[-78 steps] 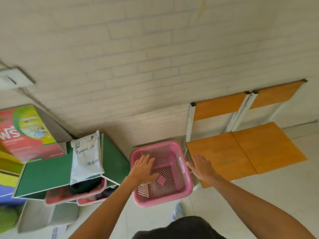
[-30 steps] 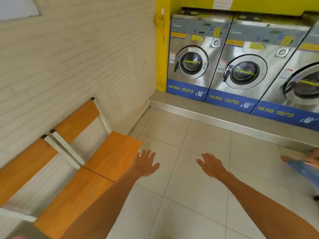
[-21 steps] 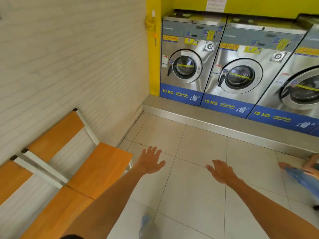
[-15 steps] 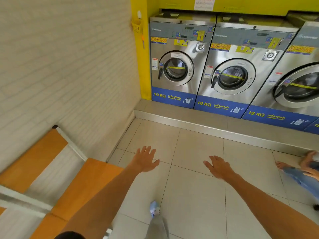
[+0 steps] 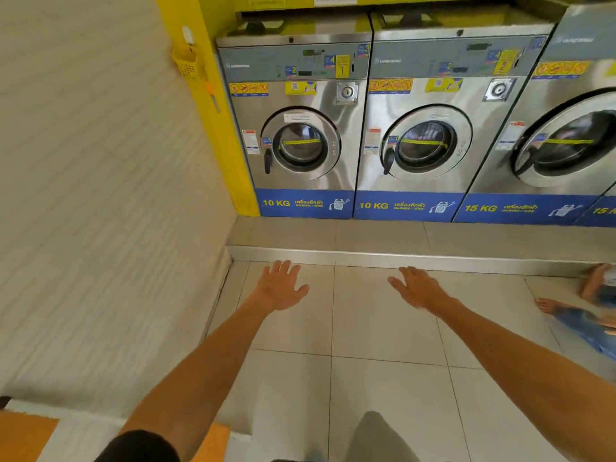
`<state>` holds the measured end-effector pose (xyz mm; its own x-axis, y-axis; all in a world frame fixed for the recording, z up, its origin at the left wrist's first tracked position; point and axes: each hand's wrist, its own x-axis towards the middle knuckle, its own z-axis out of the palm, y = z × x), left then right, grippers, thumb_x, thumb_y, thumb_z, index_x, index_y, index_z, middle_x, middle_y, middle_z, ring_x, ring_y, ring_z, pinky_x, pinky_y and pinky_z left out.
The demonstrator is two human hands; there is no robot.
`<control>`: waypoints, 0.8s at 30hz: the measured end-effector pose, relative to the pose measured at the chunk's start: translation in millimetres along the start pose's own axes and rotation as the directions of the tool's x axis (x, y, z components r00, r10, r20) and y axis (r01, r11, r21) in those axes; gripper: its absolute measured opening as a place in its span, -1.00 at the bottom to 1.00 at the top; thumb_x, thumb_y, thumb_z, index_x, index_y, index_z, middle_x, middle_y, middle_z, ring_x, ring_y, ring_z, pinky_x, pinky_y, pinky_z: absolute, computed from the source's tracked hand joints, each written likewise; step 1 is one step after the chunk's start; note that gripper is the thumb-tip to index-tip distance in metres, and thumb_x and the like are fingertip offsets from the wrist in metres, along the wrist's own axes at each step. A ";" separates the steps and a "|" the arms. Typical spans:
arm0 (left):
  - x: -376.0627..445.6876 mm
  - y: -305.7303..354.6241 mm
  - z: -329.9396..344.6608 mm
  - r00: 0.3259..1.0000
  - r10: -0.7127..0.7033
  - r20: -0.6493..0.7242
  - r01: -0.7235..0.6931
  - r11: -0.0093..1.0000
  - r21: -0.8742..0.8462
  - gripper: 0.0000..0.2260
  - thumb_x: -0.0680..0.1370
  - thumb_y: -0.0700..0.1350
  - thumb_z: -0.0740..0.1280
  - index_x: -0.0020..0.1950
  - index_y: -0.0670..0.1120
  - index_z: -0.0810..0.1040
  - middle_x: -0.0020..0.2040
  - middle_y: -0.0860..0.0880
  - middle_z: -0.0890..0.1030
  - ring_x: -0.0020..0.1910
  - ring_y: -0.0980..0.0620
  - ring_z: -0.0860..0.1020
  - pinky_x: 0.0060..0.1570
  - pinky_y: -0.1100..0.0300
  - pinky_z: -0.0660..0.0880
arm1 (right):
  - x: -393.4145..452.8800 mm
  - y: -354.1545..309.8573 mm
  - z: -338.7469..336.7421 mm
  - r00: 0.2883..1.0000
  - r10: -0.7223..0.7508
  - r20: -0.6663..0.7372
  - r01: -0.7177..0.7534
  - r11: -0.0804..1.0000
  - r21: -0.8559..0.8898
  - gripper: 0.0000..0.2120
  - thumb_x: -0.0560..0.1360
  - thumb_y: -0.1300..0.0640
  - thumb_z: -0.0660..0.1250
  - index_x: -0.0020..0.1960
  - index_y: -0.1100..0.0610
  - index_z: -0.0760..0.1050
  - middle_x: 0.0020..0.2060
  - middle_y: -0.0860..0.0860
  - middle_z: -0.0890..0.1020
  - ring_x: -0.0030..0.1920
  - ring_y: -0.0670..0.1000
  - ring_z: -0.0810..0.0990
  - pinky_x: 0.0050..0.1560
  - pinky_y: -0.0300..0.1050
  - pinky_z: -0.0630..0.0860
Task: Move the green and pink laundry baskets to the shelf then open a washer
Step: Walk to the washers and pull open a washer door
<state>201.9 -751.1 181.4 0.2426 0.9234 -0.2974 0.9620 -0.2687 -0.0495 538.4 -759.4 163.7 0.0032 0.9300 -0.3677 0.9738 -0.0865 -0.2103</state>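
Observation:
Three steel front-loading washers stand on a raised step ahead. The left washer (image 5: 300,128), marked 10 KG, has its round door (image 5: 301,148) closed, with a black handle on the door's left side. A second 10 KG washer (image 5: 420,128) and a 15 KG washer (image 5: 560,135) stand to its right, doors closed too. My left hand (image 5: 280,288) and my right hand (image 5: 416,290) are stretched forward over the tiled floor, palms down, fingers spread, holding nothing. Both hands are well short of the washers. No laundry basket is in view.
A white brick wall (image 5: 100,195) runs along the left, meeting a yellow pillar (image 5: 213,111) with a small yellow basket (image 5: 186,63) hung on it. A metal-edged step (image 5: 400,256) fronts the washers. Another person's bare feet (image 5: 593,295) lie at right. An orange bench seat (image 5: 23,435) shows at bottom left.
I have turned away from the pink basket and shelf and walked toward the washers. They are now nearer and face me squarely. The bench has slid out to the bottom left.

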 end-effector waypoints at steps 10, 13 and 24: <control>209.9 11.7 -53.2 0.997 0.080 0.005 -0.080 0.997 0.011 -0.43 0.64 0.22 0.09 0.53 -0.11 0.25 0.50 -0.13 0.31 0.48 -0.15 0.28 0.44 -0.06 0.24 | 188.0 54.0 -60.0 0.995 0.092 0.029 -0.093 0.994 0.057 -0.38 0.65 -0.21 0.05 0.57 0.15 0.21 0.52 0.14 0.30 0.53 0.16 0.24 0.47 0.18 0.23; 282.3 28.7 -78.7 0.998 0.053 0.017 -0.053 0.998 -0.026 -0.43 0.64 0.21 0.11 0.52 -0.12 0.26 0.49 -0.14 0.32 0.47 -0.15 0.29 0.44 -0.06 0.25 | 254.6 80.6 -94.9 0.996 0.079 0.037 -0.080 0.996 0.037 -0.38 0.65 -0.20 0.08 0.57 0.15 0.19 0.52 0.15 0.30 0.52 0.18 0.26 0.46 0.16 0.27; 473.1 94.3 -149.6 1.000 -0.005 0.001 0.005 0.953 -0.304 -0.39 0.64 0.20 0.14 0.57 -0.15 0.22 0.55 -0.17 0.28 0.54 -0.16 0.22 0.50 -0.07 0.18 | 435.9 155.5 -194.8 0.993 0.101 0.068 -0.102 0.995 0.014 -0.35 0.63 -0.17 0.17 0.58 0.17 0.18 0.53 0.11 0.29 0.52 0.17 0.28 0.46 0.18 0.28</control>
<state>426.1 -298.5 178.6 0.2376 0.9246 -0.2978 0.9558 -0.1678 0.2416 735.6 -297.9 147.2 0.0863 0.8900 -0.4478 0.9652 -0.1861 -0.1838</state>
